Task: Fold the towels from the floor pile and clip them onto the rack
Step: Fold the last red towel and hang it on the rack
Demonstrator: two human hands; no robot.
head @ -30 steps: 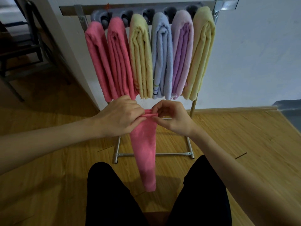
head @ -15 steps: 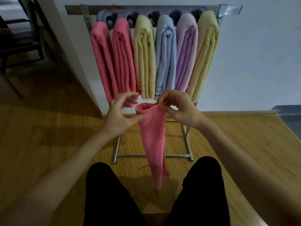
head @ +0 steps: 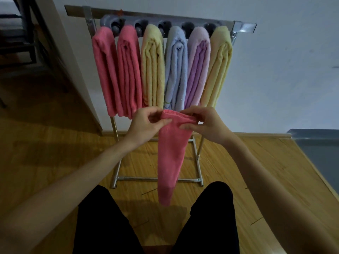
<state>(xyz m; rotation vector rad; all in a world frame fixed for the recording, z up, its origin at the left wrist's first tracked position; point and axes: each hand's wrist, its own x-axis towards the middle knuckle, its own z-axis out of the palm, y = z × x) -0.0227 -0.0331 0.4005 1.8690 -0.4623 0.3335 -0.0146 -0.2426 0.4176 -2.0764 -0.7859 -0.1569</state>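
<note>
A folded pink towel hangs down in a narrow strip between my knees. My left hand pinches its top edge on the left, and my right hand pinches the same edge on the right. Behind my hands stands the metal rack, whose grey clip bar holds several folded towels: two pink, a yellow, a blue, a lilac and another yellow. No floor pile shows in this view.
The rack's base frame rests on the wooden floor just beyond my knees. A white wall is behind it, a wall corner to the left, dark furniture at far left, and a grey ledge at right.
My hands have spread apart along the towel's top edge and lifted it slightly toward the rack. The left hand opened for a moment and now pinches the edge again.
</note>
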